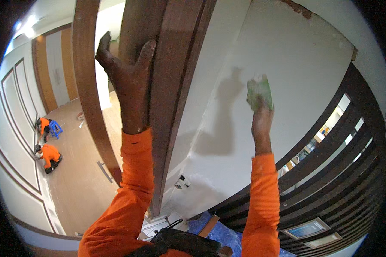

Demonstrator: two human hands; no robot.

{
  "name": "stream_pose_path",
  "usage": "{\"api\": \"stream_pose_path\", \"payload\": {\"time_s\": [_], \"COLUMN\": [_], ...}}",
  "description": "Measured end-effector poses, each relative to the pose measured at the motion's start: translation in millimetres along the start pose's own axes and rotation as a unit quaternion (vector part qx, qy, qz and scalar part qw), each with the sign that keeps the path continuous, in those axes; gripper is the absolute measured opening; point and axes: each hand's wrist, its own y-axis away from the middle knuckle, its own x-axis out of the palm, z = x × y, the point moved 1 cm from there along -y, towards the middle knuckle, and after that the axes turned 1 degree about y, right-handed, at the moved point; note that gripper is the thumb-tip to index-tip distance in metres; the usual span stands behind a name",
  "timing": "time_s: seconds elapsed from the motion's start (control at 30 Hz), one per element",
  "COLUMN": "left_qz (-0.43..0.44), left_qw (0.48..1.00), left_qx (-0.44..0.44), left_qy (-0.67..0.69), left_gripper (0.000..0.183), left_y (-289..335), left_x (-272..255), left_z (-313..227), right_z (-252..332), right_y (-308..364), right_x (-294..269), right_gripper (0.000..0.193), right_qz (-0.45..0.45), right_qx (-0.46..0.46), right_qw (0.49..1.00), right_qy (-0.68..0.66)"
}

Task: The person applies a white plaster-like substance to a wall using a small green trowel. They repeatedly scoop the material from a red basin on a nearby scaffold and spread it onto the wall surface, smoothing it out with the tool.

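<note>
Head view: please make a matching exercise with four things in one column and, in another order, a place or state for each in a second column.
Things:
1. left hand
2. right hand
3. green sanding pad
4. blue stool

Places or states:
A. far down the hall, beside a crouching person
B. pressed on the white wall
C. braced against the brown door frame
D. raised, holding the pad

Pairs: 1-C, 2-D, 3-B, 4-A
</note>
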Motion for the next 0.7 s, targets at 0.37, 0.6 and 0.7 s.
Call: {"api": "stream_pose_path", "payload": {"time_s": [0.37,0.6,0.7], "left_qz": [0.042,0.001,0.054], "left_qw": [0.989,0.988,0.973], "left_qx": [0.114,0.118,0.17], "left_qy": [-0.087,0.103,0.144], "left_gripper": [0.072,0.036,0.032], "left_y": [0.0,8.8,5.1], "left_x": [11.5,9.3,11.2], "left_z": [27.2,7.6,-1.2], "right_z": [9.5,16.8,1.0], "right_y": [-235.8,-290.7,-313.6], "right_x": [123.4,160.3,135.3], "right_gripper": [0.032,0.029,0.019], "right_qz": [-0.007,0.142,0.209], "right_qx": [-0.264,-0.145,-0.379], "right_qw": [0.768,0.84,0.739], "right_qy": [0.583,0.503,0.516]}}
